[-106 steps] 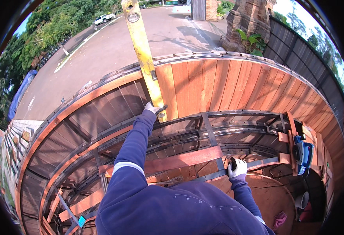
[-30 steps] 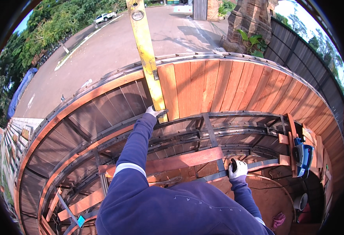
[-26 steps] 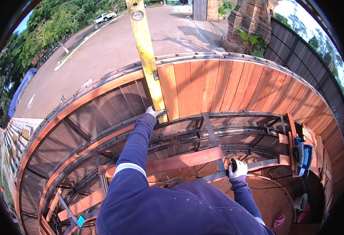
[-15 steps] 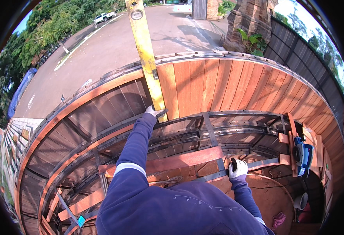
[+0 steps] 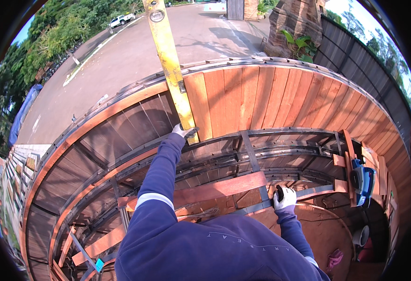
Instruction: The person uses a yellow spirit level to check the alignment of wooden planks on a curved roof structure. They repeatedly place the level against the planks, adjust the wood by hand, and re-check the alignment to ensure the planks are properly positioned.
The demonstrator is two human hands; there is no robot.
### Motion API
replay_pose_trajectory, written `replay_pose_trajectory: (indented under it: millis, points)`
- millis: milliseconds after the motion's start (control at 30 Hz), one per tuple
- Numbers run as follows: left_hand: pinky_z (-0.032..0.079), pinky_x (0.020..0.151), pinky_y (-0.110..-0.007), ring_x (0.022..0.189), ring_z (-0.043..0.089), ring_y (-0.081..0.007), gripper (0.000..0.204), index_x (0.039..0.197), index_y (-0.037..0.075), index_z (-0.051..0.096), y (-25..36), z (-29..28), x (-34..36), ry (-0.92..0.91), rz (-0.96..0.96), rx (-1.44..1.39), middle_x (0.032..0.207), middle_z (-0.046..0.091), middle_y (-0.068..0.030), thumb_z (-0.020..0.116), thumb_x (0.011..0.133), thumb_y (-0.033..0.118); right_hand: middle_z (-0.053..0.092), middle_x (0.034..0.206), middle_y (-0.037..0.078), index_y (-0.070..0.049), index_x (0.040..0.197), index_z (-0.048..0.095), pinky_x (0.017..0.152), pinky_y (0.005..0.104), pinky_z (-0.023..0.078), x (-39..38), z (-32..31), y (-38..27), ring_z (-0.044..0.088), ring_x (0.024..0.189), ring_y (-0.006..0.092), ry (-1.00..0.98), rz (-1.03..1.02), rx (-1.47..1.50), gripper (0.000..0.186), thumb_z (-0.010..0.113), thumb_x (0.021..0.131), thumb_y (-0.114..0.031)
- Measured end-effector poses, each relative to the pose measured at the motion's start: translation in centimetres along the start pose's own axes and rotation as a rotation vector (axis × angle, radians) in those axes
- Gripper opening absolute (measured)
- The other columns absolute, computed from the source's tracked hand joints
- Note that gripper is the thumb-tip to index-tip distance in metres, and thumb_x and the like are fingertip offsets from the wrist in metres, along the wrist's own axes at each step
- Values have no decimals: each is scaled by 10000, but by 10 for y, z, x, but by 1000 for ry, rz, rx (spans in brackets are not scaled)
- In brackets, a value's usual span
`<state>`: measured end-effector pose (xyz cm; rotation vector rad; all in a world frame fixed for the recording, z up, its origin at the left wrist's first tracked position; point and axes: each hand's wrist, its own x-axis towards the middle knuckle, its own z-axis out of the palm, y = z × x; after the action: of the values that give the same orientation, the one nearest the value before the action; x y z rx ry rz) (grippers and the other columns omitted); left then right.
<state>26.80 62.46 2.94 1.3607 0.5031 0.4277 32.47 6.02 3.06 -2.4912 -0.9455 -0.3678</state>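
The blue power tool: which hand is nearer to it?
Right. The right hand is left of the blue power tool, apart from it; the left hand is farther left, holding the yellow level.

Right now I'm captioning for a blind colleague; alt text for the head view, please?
A white-gloved left hand holds the lower end of a long yellow spirit level beside a curved row of reddish wooden planks. The gloved right hand is at a grey metal bar; a blue-black tool sits farther right.
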Motion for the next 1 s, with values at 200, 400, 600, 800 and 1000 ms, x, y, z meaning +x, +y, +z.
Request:
replay_pose_trajectory:
  millis: [200,400,600,800,1000]
  points:
    - [533,621,-285,672,648,-142,253,1065,-5,651,-7,-7,4,-39,16,-30,853,700,-64,775,851,47,667,932,132,-70,1107,671,956,456,450,0,-3,-1,623,938,346,-3,-23,-4,363,707,779,-220]
    - [550,617,-307,679,667,-166,242,1072,0,650,-12,-10,8,-12,16,27,876,703,-73,759,857,24,668,926,131,-75,1115,672,943,453,455,-1,2,4,625,927,342,12,-33,0,370,708,778,-222]
    - [534,616,-296,670,653,-158,229,1076,-10,644,-11,-8,6,-26,16,-18,870,702,-82,741,870,20,673,901,128,-77,1099,684,929,449,461,-1,3,5,633,905,342,10,-30,-4,350,710,780,-219]
    - [526,610,-299,653,640,-161,219,1058,-19,643,0,0,-1,4,-8,7,848,692,-91,739,861,-4,674,908,125,-81,1079,685,932,449,458,0,0,1,630,911,344,9,-17,3,323,699,779,-201]
    - [519,607,-306,641,632,-167,198,1034,-25,643,-1,-2,-1,20,-24,-19,830,686,-94,735,858,-12,682,907,124,-76,1089,687,921,444,461,0,2,3,637,900,334,11,-38,-3,341,707,777,-213]
